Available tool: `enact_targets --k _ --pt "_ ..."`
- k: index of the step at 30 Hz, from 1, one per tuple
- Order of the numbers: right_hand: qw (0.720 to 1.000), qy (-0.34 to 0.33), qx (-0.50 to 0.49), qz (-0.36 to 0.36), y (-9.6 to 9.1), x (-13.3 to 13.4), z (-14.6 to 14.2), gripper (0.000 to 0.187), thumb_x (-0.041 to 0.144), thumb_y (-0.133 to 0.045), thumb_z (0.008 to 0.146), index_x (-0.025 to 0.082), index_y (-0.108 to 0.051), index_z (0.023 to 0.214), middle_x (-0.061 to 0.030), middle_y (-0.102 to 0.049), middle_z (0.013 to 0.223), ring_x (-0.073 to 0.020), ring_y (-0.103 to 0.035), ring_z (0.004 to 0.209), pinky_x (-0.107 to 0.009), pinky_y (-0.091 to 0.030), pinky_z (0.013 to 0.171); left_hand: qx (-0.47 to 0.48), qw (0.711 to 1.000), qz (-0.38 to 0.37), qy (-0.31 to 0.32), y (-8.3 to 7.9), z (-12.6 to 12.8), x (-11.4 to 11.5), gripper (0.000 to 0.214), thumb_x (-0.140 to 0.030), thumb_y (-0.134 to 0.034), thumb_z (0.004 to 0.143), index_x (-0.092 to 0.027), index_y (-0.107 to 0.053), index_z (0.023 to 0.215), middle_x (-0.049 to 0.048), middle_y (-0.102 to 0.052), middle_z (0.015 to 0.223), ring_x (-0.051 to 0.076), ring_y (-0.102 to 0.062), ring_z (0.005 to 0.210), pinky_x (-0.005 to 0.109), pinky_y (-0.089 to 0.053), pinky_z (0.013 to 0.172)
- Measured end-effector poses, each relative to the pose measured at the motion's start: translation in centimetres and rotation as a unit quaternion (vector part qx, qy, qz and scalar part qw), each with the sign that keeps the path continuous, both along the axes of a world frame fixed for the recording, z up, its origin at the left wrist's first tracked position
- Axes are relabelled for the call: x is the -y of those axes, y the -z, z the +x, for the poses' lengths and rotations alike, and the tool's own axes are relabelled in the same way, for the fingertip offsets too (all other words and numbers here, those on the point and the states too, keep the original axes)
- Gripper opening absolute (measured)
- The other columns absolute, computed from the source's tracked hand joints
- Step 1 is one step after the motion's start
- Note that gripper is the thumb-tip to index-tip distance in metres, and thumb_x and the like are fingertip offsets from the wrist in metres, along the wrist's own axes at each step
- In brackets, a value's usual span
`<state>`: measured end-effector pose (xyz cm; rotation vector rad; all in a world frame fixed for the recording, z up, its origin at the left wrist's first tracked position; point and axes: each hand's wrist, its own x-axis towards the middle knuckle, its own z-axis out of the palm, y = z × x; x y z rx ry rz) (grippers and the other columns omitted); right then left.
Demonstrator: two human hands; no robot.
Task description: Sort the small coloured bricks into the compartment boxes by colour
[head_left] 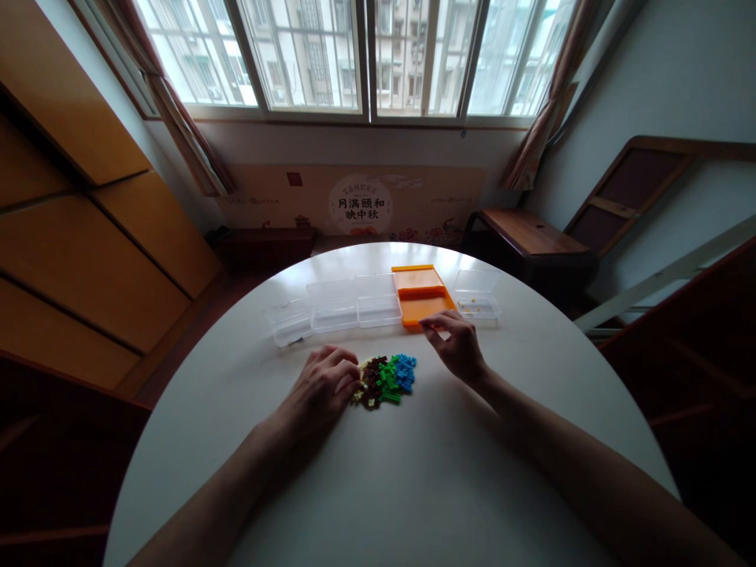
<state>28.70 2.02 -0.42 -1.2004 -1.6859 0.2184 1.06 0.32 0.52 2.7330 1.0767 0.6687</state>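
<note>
A small heap of tiny building bricks [387, 378], brown, green, blue and pale yellow, lies in the middle of the round white table [378, 488]. My left hand [322, 386] rests beside the heap's left edge with its fingers curled, the fingertips touching the bricks. My right hand [456, 342] hovers just right of the heap, near the front edge of an orange tray [420, 295], with fingers pinched together; what they hold is too small to make out.
Three clear plastic boxes [334, 311] stand in a row left of the orange tray, and another clear box [477, 298] stands to its right. A wooden side table [528, 232] and wall lie behind, cabinets at the left, windows beyond.
</note>
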Motion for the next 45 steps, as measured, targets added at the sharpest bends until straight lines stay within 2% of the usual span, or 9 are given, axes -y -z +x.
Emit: enact_targets --k 9,16,23,35,41,45 --pt "0.992 -0.121 0.021 0.001 -0.7 1.9 -2.5 0.014 0.015 -0.06 0.084 0.021 -0.072 0.086 -0.0049 -0.069 0.082 -0.0183 -0.061 0.079 -0.032 -0.049 0.073 0.031 0.999 0.015 -0.011 -0.1 0.6 0.2 0.011 -0.019 -0.052 0.088 -0.019 -0.062 0.083 0.0044 -0.066 0.093 0.019 -0.056 0.091 0.036 -0.041 0.085" --pt "0.986 -0.162 0.011 -0.042 -0.6 2.7 -3.7 0.014 0.014 -0.061 0.081 0.021 -0.072 0.086 -0.0041 -0.068 0.08 -0.0167 -0.06 0.075 -0.029 -0.047 0.07 0.111 0.992 0.057 0.01 0.3 1.3 0.1 0.009 -0.015 -0.053 0.089 -0.018 -0.057 0.082 0.0014 -0.062 0.076 0.015 -0.054 0.076 0.028 -0.044 0.074" --pt "0.973 -0.213 0.031 -0.082 -0.6 3.7 -5.1 0.01 0.024 -0.064 0.085 0.02 -0.073 0.084 -0.0048 -0.068 0.081 -0.0162 -0.06 0.076 -0.028 -0.046 0.072 0.166 0.984 0.06 0.038 0.4 2.5 0.8 0.006 -0.012 -0.056 0.088 -0.018 -0.056 0.087 0.0016 -0.06 0.078 0.014 -0.052 0.076 0.026 -0.045 0.071" --pt "0.973 -0.216 0.015 -0.085 -0.2 3.5 -5.4 0.009 0.021 -0.065 0.083 0.019 -0.074 0.082 -0.0046 -0.069 0.077 -0.0155 -0.059 0.072 -0.026 -0.045 0.068 0.187 0.977 0.076 0.063 0.5 2.6 0.7 0.008 -0.011 -0.06 0.086 -0.018 -0.059 0.089 0.0025 -0.064 0.08 0.014 -0.056 0.078 0.026 -0.049 0.071" --pt "0.976 -0.205 0.017 -0.071 0.1 3.4 -5.2 0.007 0.018 -0.068 0.081 0.02 -0.075 0.082 -0.0043 -0.07 0.078 -0.0156 -0.059 0.072 -0.026 -0.046 0.067 0.213 0.97 0.105 0.048 0.1 2.7 0.8 0.011 -0.012 -0.067 0.081 -0.018 -0.06 0.088 0.0017 -0.064 0.077 0.014 -0.059 0.075 0.025 -0.051 0.067" --pt "0.983 -0.173 0.016 -0.054 0.1 3.0 -4.5 0.008 0.018 -0.067 0.081 0.02 -0.074 0.084 -0.0045 -0.07 0.079 -0.0156 -0.06 0.072 -0.026 -0.046 0.067 0.224 0.967 0.115 0.035 -0.1 2.5 0.9 0.01 -0.014 -0.068 0.081 -0.018 -0.06 0.086 0.0013 -0.065 0.076 0.014 -0.059 0.074 0.026 -0.051 0.067"
